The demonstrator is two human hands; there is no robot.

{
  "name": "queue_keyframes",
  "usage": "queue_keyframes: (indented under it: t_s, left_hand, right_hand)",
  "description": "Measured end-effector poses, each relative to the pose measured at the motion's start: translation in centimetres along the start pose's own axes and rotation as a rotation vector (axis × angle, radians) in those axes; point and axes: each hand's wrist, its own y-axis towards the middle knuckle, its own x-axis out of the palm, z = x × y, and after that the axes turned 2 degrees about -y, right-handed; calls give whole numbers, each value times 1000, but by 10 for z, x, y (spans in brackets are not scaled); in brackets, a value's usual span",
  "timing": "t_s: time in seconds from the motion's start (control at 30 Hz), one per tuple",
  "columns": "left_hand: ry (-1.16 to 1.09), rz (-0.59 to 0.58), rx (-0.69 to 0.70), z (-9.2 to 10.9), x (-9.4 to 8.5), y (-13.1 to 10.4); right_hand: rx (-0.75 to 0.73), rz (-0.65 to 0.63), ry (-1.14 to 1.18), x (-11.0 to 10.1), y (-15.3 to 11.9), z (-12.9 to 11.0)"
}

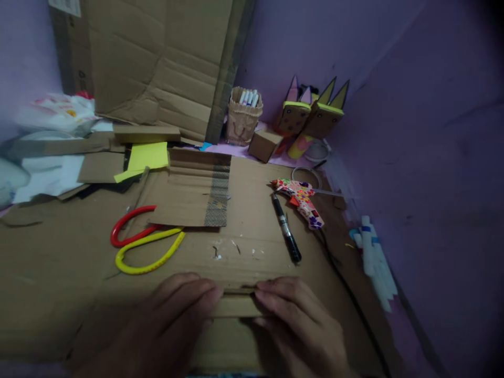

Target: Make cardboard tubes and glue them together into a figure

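A narrow strip of cardboard (238, 305) lies crosswise near the front of the work surface. My left hand (177, 310) grips its left end, fingers closed over the top edge. At the opposite end my right hand (295, 315) pinches it between thumb and fingers. Both palms and the strip's two ends are hidden. Beyond the hands are scissors (149, 252) with one red and one yellow handle loop, their blades under a cardboard piece (187, 194). Right of that piece lie a black pen-like tool (286, 228) and a flower-patterned glue gun (301, 199).
Cardboard sheeting (59, 252) covers the table. A dark cord (354, 299) runs from the glue gun toward the front right. White markers (376, 257) lie by the purple wall. Behind stand a marker holder (243, 118), a small box (264, 145) and a large cardboard panel (157, 58).
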Motion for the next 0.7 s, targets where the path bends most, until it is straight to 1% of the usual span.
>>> queue_keyframes:
  t_s: [0.17, 0.27, 0.33, 0.43, 0.53, 0.57, 0.6, 0.67, 0.7]
  left_hand:
    - [-19, 57, -25, 7, 2, 7]
    - [-104, 142, -75, 4, 4, 10]
    - [-171, 167, -86, -2, 2, 10]
    - [-235, 159, -127, -9, -5, 11]
    - [-333, 150, -221, -16, -7, 8]
    - [-382, 111, -236, -17, -6, 6]
    - [-438, 95, -246, -19, -3, 3]
    - [-575, 54, -294, -20, 5, -3]
    - [-649, 123, -372, -19, 10, -5]
  right_hand:
    - [-16, 108, 7, 7, -1, -3]
    - [-17, 173, 43, 11, 0, -1]
    - [49, 230, 124, 13, 1, 0]
    - [191, 311, 380, 19, 5, -1]
    - [265, 267, 668, 28, 8, -8]
    - [287, 256, 757, 32, 9, -11]
    - [308, 258, 848, 36, 10, -14]
    - [331, 299, 998, 43, 11, -20]
    - [345, 318, 1042, 45, 12, -23]
